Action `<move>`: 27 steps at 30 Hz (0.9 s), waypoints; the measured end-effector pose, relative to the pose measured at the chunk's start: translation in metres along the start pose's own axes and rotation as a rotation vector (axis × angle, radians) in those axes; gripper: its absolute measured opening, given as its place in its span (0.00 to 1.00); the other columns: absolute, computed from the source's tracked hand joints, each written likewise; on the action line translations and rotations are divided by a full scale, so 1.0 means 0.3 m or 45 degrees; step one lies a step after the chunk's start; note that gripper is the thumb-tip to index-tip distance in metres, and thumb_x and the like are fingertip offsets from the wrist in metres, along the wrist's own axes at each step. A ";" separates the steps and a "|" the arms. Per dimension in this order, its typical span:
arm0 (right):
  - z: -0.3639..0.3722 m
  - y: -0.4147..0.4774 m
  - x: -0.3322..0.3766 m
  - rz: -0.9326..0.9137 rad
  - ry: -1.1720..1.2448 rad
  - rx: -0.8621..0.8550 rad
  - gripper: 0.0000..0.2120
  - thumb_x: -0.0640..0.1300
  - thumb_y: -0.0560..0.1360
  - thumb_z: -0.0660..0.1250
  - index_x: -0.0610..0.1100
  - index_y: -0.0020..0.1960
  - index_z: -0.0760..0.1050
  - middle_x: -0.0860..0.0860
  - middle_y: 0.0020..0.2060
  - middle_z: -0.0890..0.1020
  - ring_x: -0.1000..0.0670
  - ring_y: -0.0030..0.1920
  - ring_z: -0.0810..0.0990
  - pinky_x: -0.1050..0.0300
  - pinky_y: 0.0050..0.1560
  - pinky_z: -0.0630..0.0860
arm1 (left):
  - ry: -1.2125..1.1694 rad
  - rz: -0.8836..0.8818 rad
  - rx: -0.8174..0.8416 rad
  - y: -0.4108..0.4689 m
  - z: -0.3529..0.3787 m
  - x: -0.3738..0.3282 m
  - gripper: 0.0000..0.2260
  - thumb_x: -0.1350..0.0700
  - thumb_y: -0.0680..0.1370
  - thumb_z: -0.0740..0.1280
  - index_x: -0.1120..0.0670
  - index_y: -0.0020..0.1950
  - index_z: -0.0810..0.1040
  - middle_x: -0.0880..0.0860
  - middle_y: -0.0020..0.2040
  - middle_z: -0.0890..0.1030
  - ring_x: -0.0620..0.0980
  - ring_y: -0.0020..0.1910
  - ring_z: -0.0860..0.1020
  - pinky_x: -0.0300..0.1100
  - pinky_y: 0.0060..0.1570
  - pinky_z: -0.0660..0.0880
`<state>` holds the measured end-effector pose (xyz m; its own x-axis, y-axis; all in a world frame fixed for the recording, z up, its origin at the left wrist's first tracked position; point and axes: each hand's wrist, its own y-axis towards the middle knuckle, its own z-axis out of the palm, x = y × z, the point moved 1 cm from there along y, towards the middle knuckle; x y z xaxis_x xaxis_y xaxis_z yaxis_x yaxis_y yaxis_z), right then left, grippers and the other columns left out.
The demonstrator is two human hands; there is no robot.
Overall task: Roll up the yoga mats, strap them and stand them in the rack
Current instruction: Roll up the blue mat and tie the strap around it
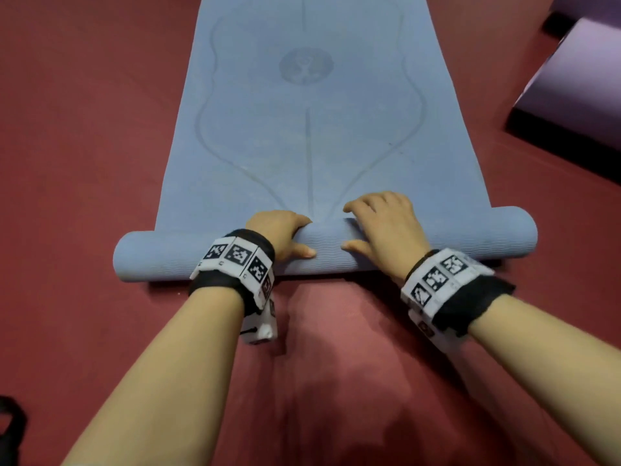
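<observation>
Two hands are seen, left hand [280, 234] beside right hand [383, 227]. A blue foam yoga mat [302, 129] is gripped by its roll.

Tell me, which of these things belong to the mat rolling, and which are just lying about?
In the job: blue yoga mat, partly rolled at its near end; left hand and right hand, both gripping the roll.
Lying about: purple mat at the right, untouched, maybe next; dark object, bottom left corner, too cut off to name.
</observation>
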<state>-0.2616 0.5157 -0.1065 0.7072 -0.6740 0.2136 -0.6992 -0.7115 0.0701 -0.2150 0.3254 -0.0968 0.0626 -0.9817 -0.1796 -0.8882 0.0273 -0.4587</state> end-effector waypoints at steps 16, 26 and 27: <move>-0.033 0.079 -0.008 -0.016 -0.020 0.277 0.23 0.53 0.72 0.69 0.48 0.65 0.71 0.47 0.57 0.80 0.44 0.59 0.77 0.54 0.57 0.67 | 0.324 -0.077 -0.547 -0.048 0.035 -0.073 0.26 0.42 0.64 0.76 0.58 0.53 0.78 0.56 0.49 0.78 0.59 0.49 0.76 0.49 0.47 0.71; 0.015 -0.028 -0.003 0.077 0.060 -0.130 0.28 0.54 0.63 0.77 0.40 0.57 0.77 0.42 0.52 0.80 0.38 0.53 0.78 0.46 0.55 0.71 | -0.080 -0.112 -0.267 -0.012 0.025 -0.023 0.32 0.41 0.70 0.71 0.52 0.68 0.62 0.55 0.57 0.80 0.57 0.56 0.77 0.47 0.59 0.65; 0.031 -0.054 0.013 0.061 0.019 -0.179 0.30 0.55 0.61 0.77 0.38 0.56 0.77 0.41 0.52 0.80 0.38 0.52 0.78 0.45 0.54 0.73 | -0.040 -0.096 -0.271 -0.012 0.025 -0.025 0.30 0.40 0.71 0.69 0.51 0.66 0.63 0.54 0.56 0.80 0.56 0.56 0.77 0.47 0.60 0.63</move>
<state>-0.2465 0.5227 -0.1157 0.6718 -0.7026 0.2346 -0.7406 -0.6429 0.1953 -0.2089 0.3341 -0.1001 0.1433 -0.9732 -0.1801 -0.9564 -0.0894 -0.2781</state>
